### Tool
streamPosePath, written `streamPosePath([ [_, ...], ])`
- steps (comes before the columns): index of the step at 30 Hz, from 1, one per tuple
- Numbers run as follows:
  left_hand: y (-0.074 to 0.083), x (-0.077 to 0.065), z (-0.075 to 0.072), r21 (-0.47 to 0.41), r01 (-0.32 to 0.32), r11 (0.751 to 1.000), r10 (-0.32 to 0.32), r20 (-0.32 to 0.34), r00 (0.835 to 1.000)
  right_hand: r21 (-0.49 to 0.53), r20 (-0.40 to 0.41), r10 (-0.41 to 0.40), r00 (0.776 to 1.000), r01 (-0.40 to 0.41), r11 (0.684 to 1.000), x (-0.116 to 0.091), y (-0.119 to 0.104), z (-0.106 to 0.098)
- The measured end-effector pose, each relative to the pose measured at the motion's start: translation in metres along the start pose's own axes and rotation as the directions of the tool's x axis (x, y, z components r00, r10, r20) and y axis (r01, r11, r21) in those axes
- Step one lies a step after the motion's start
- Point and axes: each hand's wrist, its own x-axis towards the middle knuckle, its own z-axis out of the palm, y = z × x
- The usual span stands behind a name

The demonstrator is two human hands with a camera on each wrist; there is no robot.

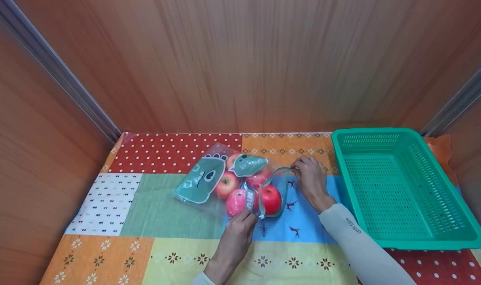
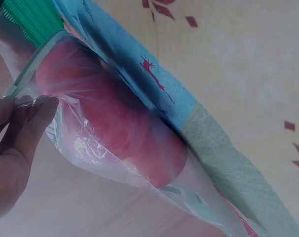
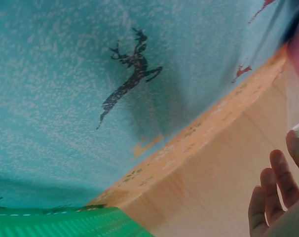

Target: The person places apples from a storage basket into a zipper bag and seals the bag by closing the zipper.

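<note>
In the head view a see-through zip bag (image 1: 203,180) with green cartoon prints lies on the patchwork cloth. Several fruits fill it, among them a bright red apple (image 1: 270,200) by the mouth, a paler red-yellow apple (image 1: 226,185) and a pink oval fruit (image 1: 235,202). The bag's mouth gapes towards the right, with its green zip strip showing. My left hand (image 1: 236,235) pinches the near edge of the mouth between thumb and fingers; the left wrist view shows the film bunched at the fingertips (image 2: 48,106). At the far corner, my right hand (image 1: 309,178) pinches the zip strip.
A green plastic basket (image 1: 345,190) with a slotted bottom stands to the right, beside my right forearm, holding nothing. The patchwork cloth (image 1: 165,221) covers the table. Wood-grain panels (image 1: 240,67) rise behind and on both sides.
</note>
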Motion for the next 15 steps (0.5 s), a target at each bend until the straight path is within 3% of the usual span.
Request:
streamPosePath([
  [7, 0.0, -0.001, -0.007, -0.064, 0.001, 0.998, -0.005, -0.066, 0.998, -0.016, 0.006, 0.031, 0.999, -0.031, 0.999, -0.004, -0.004, -0.009],
  [15, 0.002, 0.002, -0.016, -0.139, 0.042, 0.989, -0.055, -0.097, 0.994, -0.007, 0.023, 0.072, 0.997, -0.072, 0.997, -0.007, -0.005, -0.02],
])
